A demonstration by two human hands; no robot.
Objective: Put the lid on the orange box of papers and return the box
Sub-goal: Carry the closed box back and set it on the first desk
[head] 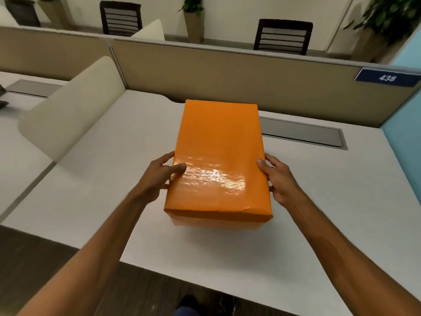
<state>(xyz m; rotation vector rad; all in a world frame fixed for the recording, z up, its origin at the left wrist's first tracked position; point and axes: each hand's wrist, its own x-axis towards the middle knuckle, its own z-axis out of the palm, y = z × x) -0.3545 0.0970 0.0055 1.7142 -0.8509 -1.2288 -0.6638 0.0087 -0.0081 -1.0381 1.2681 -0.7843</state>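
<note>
The left hand (pixel 157 176) and right hand (pixel 279 179) clamp their fingers (pixel 180 167) on opposite sides of the lidded orange box (pixel 218 160), which sits between them on the tabletop (pixel 319 201). The glossy wrap looks slick; squeezing only the lid could let the paper-laden base drop when lifted.

Both forearms are bare to the frame's lower edge, with no sleeves, watch or bands. The left hand (pixel 157 176) and right hand (pixel 279 179) wear no rings or gloves. Below, a blue trouser leg (pixel 182 311) and dark shoe (pixel 189 301) show.
</note>
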